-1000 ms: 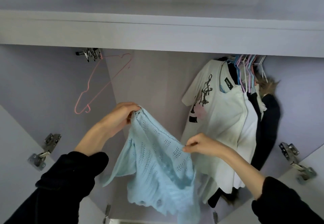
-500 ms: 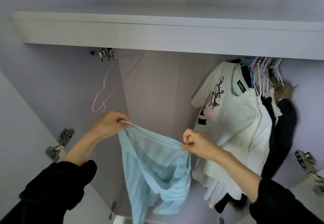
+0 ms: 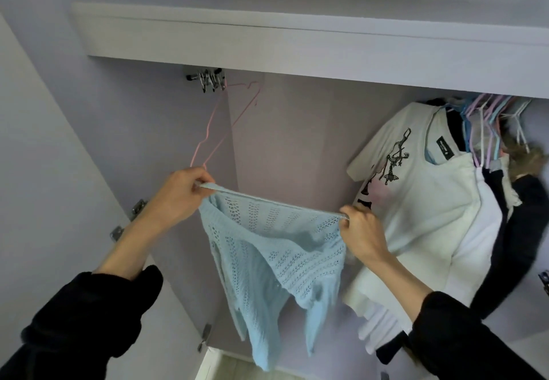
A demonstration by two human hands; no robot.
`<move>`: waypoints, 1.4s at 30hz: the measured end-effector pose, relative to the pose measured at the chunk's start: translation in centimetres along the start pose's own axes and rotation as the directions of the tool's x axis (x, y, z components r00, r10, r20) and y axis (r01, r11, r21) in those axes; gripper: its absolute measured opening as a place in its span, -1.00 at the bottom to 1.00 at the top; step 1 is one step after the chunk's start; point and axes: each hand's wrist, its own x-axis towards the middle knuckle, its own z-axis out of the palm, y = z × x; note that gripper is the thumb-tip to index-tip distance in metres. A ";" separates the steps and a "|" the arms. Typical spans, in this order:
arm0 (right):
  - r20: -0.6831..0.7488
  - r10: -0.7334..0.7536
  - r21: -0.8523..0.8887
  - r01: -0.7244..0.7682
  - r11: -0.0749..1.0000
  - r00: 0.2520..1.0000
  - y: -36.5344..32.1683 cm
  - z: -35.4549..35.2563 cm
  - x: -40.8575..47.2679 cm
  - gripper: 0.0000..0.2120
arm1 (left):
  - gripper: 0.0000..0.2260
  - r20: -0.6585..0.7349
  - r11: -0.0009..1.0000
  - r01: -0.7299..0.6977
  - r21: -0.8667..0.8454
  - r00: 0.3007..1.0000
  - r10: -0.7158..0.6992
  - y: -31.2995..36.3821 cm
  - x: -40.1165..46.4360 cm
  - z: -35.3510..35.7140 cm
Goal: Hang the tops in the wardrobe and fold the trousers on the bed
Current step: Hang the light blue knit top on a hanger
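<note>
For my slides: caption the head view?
Both hands, left hand and right hand, stretch a blue knit top before an empty pink hanger.

Count of what shows inside the open wardrobe [image 3: 297, 141]

Two hands: the left hand [image 3: 181, 198] and the right hand [image 3: 361, 232], each pinching one end of the single light blue knit top [image 3: 273, 249], and two black sleeves [image 3: 80, 320]. One empty pink hanger [image 3: 221, 130] hangs at the left. At the right hangs one white printed T-shirt [image 3: 421, 201] in front, with at least one more white garment [image 3: 478, 249] and at least one dark garment [image 3: 517, 249] behind it; the bunch is too packed for an exact count. The cluster of coloured hangers [image 3: 487, 118] above them cannot be counted. Two door hinges [image 3: 138, 207] show on the left.
</note>
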 end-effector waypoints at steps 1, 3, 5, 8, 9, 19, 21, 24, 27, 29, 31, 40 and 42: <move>-0.019 0.018 0.044 -0.017 0.999 1.000 -0.5 -0.1 0.5 -0.80 | -0.85 0.038 1.000 0.022 0.003 0.999 -0.022 -0.4 -0.2 0.0; 0.006 0.092 0.169 -0.091 0.981 0.996 -1.6 -0.1 1.7 -0.77 | -0.82 0.150 0.996 0.087 0.015 0.985 -0.089 -1.8 -1.0 0.2; 0.086 0.161 0.281 -0.179 0.943 0.983 -2.3 0.0 2.8 -0.75 | -0.82 0.270 0.991 0.129 0.039 0.953 -0.135 -3.2 -2.2 0.6; 0.146 0.166 0.417 -0.213 0.884 0.975 -3.6 0.1 4.0 -0.84 | -0.95 0.433 0.969 0.098 0.228 0.881 -0.191 -5.0 -3.5 1.2; 0.149 0.134 0.447 -0.188 0.875 0.980 -4.3 0.1 4.2 -0.86 | -0.91 0.467 0.950 0.074 0.303 0.858 -0.216 -5.4 -3.8 1.4; 0.405 -0.098 0.522 -0.142 0.841 0.909 -11.4 2.2 6.5 -0.89 | -0.86 0.211 0.500 0.643 -0.580 0.711 -0.670 -6.4 -4.1 0.5; 0.508 -0.103 0.488 -0.187 0.853 0.855 -12.7 2.8 7.1 -0.87 | -0.85 0.262 0.396 0.630 -0.668 0.697 -0.667 -5.9 -3.7 0.2; 0.593 -0.107 0.557 -0.311 0.770 0.798 -15.7 3.1 8.6 -0.80 | -0.83 0.325 0.327 0.601 -0.729 0.725 -0.608 -5.3 -3.2 -0.4; 0.605 -0.110 0.719 -0.482 0.501 0.788 -19.6 2.3 10.9 -0.92 | -0.84 0.350 0.351 0.612 -0.708 0.737 -0.578 -5.1 -3.0 -0.2; 0.620 -0.120 0.762 -0.558 0.329 0.776 -21.8 2.0 12.8 -0.93 | -0.85 0.344 0.371 0.608 -0.702 0.745 -0.571 -5.4 -2.9 -0.3; 0.656 -0.135 0.749 -0.617 0.244 0.743 -23.5 2.1 14.2 -0.84 | -0.85 0.327 0.380 0.595 -0.709 0.754 -0.570 -5.9 -2.7 -0.8; 0.519 0.194 0.811 -0.551 0.199 0.833 -25.1 2.6 15.5 -0.65 | -0.86 0.290 0.422 0.592 -0.686 0.755 -0.588 -7.6 -2.5 -2.2; 0.431 0.227 0.825 -0.484 0.292 0.873 -23.8 2.4 15.5 -0.75 | -0.84 0.279 0.421 0.610 -0.672 0.734 -0.619 -7.5 -2.3 -2.1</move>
